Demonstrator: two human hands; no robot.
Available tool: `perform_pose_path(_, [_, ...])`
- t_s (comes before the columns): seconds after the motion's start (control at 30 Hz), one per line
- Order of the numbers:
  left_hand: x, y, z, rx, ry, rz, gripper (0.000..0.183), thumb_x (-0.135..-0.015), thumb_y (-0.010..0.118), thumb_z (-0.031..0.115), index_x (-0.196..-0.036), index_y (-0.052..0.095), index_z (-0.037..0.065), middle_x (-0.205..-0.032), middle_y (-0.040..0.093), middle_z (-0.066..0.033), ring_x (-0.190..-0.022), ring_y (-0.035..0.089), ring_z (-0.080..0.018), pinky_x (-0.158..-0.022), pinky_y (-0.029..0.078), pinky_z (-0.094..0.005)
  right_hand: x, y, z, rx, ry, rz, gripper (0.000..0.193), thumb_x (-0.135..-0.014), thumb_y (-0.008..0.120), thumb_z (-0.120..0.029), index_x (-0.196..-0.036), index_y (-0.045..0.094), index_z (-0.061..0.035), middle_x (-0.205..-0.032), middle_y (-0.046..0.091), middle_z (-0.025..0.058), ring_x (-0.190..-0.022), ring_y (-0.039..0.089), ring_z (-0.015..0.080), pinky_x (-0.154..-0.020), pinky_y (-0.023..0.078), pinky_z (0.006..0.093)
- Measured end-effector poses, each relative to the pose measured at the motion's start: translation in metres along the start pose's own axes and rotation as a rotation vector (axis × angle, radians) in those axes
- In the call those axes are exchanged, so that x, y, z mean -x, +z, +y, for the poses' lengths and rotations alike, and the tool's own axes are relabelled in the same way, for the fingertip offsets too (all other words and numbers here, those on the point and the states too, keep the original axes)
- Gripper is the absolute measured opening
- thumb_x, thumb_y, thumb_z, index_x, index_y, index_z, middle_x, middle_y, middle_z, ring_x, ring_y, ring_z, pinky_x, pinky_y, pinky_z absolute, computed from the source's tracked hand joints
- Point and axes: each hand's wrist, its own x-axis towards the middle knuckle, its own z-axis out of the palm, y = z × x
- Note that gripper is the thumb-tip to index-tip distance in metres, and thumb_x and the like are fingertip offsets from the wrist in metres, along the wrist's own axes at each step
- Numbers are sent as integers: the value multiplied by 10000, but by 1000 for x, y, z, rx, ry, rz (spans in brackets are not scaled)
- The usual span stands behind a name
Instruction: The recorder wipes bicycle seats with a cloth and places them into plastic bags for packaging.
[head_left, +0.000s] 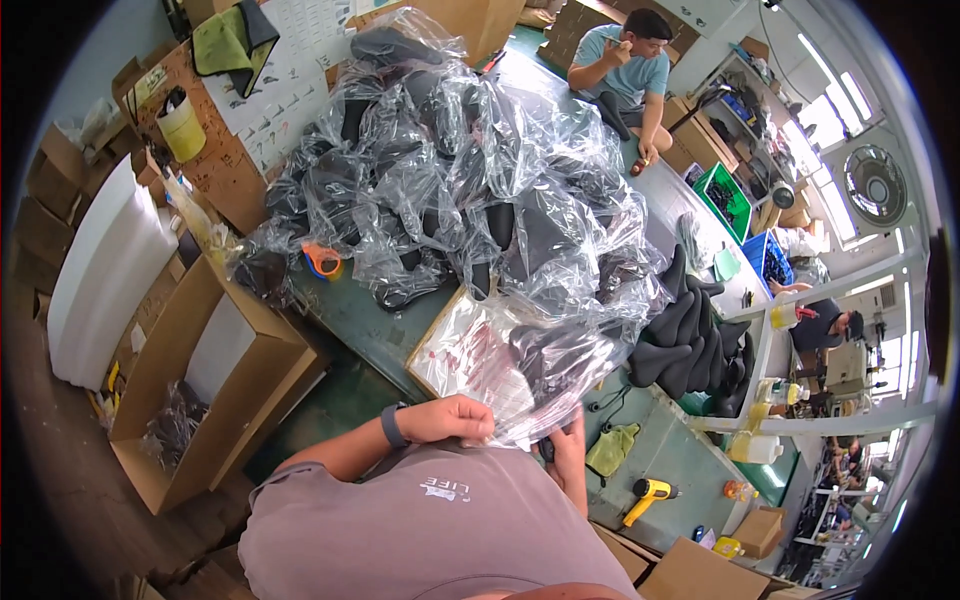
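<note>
In front of my body lies a clear plastic bag [520,425] with a dark bicycle saddle [550,360] showing through it. My left hand [455,418], with a dark band at the wrist, is closed, pinching the bag's near edge. At the bag's near right corner is my right hand [568,458], its fingers curled and partly hidden against the plastic; a small dark part shows beside them, too covered to name. Beneath the bag sits an open carton [440,345] lined with clear film. Beyond it rises a large heap of bagged black saddles [470,180].
Bare black saddles [690,340] are stacked at the right, near a green cloth [612,450] and a yellow heat gun [650,498]. An orange tape roll [322,262] lies left of the heap. A tall carton [215,370] stands at left. A co-worker [625,75] sits across the table.
</note>
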Motion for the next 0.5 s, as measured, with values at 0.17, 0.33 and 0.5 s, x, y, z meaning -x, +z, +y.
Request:
perform_pose_path(0.17, [-94, 51, 44, -187, 494, 622, 881, -1025, 838, 255, -1692, 311, 23, -1524, 584, -152, -1446, 553, -246, -1139, 513, -396, -20, 51, -50, 666, -613, -105, 902, -966, 834, -69, -1690, 314, 63, -1684, 426, 284, -1544, 480, 378, -1270, 400, 476])
perform_pose_path(0.33, [-192, -53, 219, 167, 439, 592, 237, -1048, 785, 207, -1223, 734, 56, -987, 782, -79, -770, 738, -166, -641, 630, -324, -2, 63, -126, 1074, -1039, -189, 717, -915, 863, -66, -1567, 569, -15, -1573, 583, 257, -1391, 612, 420, -1170, 498, 473])
perform_pose_path(0.5, [-300, -291, 332, 615, 596, 693, 102, -1059, 707, 57, -1121, 704, -23, -1031, 758, -139, -857, 776, -249, -755, 686, -328, -20, -26, -83, 951, -678, -99, 474, -989, 808, -78, -1445, 701, -7, -1269, 802, 170, -1112, 781, 279, -1001, 614, 405])
